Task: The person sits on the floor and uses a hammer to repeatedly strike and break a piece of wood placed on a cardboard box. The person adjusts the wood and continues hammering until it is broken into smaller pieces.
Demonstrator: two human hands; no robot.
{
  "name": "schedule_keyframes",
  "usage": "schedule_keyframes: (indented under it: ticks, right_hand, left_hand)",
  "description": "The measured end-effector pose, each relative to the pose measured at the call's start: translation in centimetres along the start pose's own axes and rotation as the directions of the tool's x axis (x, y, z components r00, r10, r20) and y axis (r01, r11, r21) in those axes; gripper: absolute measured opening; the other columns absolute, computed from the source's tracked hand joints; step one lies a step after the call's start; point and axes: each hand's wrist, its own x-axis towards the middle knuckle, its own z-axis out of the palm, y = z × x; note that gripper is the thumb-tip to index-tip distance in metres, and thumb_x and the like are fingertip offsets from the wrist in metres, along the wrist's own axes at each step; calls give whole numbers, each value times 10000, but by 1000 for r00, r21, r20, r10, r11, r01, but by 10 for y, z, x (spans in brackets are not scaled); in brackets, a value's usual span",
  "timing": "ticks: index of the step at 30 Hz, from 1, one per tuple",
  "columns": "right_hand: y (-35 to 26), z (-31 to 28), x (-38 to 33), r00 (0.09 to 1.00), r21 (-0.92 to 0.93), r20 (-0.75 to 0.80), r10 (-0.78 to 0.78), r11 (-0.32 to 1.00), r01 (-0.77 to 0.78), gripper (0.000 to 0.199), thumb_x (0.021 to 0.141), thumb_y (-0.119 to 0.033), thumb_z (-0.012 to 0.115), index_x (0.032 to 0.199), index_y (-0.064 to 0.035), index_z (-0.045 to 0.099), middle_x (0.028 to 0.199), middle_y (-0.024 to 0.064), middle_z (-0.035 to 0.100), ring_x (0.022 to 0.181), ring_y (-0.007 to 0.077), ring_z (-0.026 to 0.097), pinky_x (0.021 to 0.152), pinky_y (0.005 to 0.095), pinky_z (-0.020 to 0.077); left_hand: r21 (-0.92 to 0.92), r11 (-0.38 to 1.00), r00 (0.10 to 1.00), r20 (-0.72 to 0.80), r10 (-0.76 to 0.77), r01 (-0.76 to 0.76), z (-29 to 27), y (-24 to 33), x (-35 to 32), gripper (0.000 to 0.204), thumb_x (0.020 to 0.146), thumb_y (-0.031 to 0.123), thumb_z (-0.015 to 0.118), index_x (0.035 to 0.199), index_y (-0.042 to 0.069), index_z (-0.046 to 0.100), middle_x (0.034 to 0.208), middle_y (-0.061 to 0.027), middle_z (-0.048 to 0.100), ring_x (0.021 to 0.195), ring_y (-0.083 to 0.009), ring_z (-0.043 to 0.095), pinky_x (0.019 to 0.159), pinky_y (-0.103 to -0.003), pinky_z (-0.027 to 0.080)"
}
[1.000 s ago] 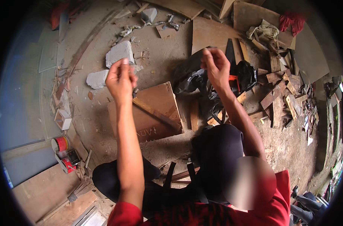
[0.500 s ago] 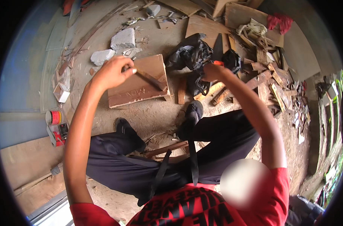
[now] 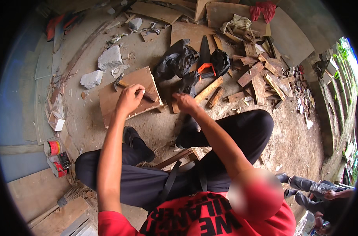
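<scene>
Wooden hammer (image 3: 135, 87) handle gripped in left hand (image 3: 128, 99), fingers curled shut round it, head lying on brown board (image 3: 112, 100) on dirt floor. Right hand (image 3: 185, 103) lowered beside black bag (image 3: 175, 61) and plank (image 3: 207, 90), fingers loosely bent, grasp unclear.

hammer (image 3: 137, 87) with wooden handle, metal head pointing upper left, lying flat on brown plywood board (image 3: 126, 98), upper left of centre; handle end under a hand

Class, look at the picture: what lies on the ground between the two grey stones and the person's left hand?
In the head view, a hammer on a brown board lies between the stones and the left hand.
</scene>
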Motion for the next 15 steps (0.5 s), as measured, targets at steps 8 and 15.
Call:
schedule_keyframes:
  ticks: [8,15]
  right_hand:
    - [8,-33,29,880,148,-100,465,881,-449,273,808,-98,633,1070,-51,693,854,250,692,859,434,682,765,475,562]
    - [8,-74,80,964,204,-227,138,975,-91,302,812,-75,655,1112,-88,686,936,212,697,920,405,676,813,456,547]
  left_hand:
    - [195,954,875,-471,-114,230,27,-49,-41,183,910,126,651,1083,68,646,1115,-112,647,1096,-327,590,939,-419,449]
    - [-112,905,729,-555,-400,411,79,-101,-50,423,979,314,626,1261,14,532,1213,-212,577,1159,-398,537,1007,-479,415]
